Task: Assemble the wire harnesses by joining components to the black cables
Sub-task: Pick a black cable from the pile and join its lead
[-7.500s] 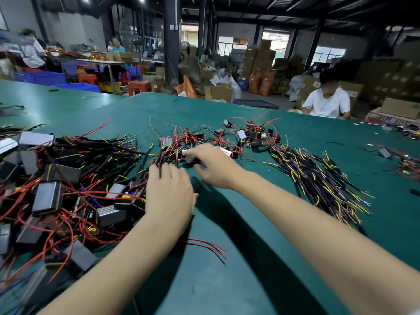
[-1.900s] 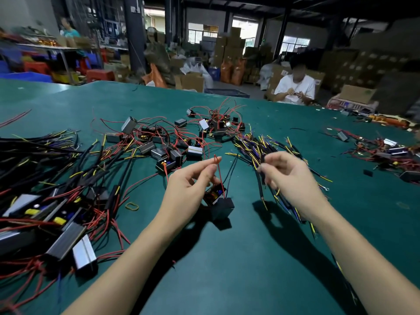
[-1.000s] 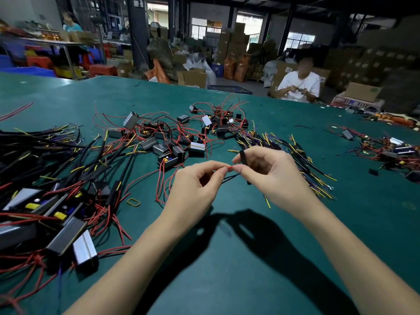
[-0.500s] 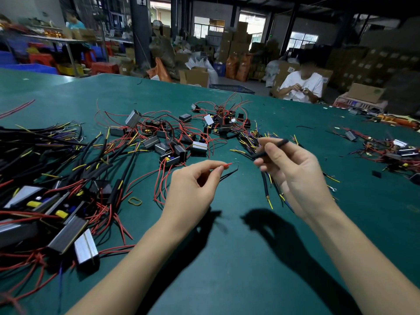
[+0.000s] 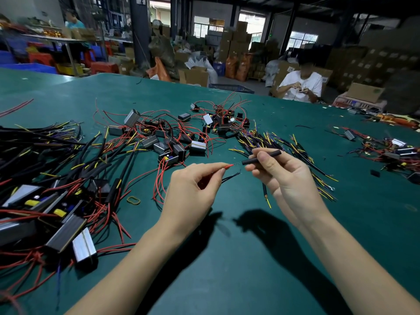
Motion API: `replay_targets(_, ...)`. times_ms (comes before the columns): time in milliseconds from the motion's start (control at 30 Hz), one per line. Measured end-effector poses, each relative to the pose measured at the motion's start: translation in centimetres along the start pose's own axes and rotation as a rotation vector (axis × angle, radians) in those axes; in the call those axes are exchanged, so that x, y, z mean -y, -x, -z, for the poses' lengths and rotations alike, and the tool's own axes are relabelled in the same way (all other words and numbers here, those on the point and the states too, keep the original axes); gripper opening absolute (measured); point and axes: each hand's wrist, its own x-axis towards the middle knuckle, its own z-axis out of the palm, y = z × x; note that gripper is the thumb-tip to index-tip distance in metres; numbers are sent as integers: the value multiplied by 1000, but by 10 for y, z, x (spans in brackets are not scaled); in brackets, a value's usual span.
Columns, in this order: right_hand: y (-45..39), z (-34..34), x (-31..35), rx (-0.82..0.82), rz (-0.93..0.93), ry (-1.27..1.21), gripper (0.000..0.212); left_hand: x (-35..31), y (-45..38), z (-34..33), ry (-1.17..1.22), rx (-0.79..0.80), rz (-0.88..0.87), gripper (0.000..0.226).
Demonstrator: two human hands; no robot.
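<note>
My left hand (image 5: 195, 189) pinches the tip of a thin red wire (image 5: 228, 166) between thumb and forefinger; a thin black wire (image 5: 231, 176) pokes out just below it. My right hand (image 5: 284, 176) grips a black cable (image 5: 261, 157) whose sleeved end points left, with a short bare strand almost touching the red wire's tip. The cable's tail (image 5: 266, 196) with a yellow end hangs below my right hand. Both hands hover above the green table (image 5: 227, 258).
Black cables with yellow ends (image 5: 68, 155) and grey boxed modules with red wires (image 5: 63, 233) pile up at the left. Small modules (image 5: 172, 142) lie ahead, purple-yellow wires (image 5: 284, 142) behind my right hand. A rubber band (image 5: 133, 200) lies near. A seated person (image 5: 300, 87) works across the table.
My right hand has turned the black cable so that its end points at the red wire tip, and the two ends have come closer together. My left hand stays in place.
</note>
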Motion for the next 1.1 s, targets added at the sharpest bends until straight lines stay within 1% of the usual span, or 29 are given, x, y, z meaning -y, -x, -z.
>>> replay_targets(267, 2, -5, -9, 19, -18, -21, 17, 3, 1, -2, -9, 10, -19, 15)
replay_targets(367, 2, -5, -11, 35, -38, 22, 18, 2, 2, -2, 20, 46, 4, 19)
replay_targets(433, 2, -5, -11, 59, -38, 100, 18, 1, 3, -2, 82, 87, 49, 28)
replay_targets(533, 5, -5, -11, 116, -6, 298, 17, -2, 4, 0, 155, 149, 89, 37)
replay_targets(633, 5, -5, -8, 170, 12, 454, 4, -1, 4, 0, 112, 236, 126, 38)
replay_targets(767, 4, 0, -7, 198, -13, 498, 4, 2, -2, 5, 37, 380, 216, 36)
replay_targets(867, 4, 2, -9, 213, -18, 532, 3, 8, -8, 16, 112, 504, 317, 38)
replay_targets(933, 3, 3, -8, 250, -33, 569, 4, 10, -11, 22, 149, 593, 358, 36)
replay_targets(1033, 1, 0, -7, 328, -55, 612, 3, 12, -12, 25, 152, 615, 357, 30)
replay_targets(1100, 0, -2, -8, 368, -74, 617, 8, 13, -11, 24, 155, 601, 343, 26)
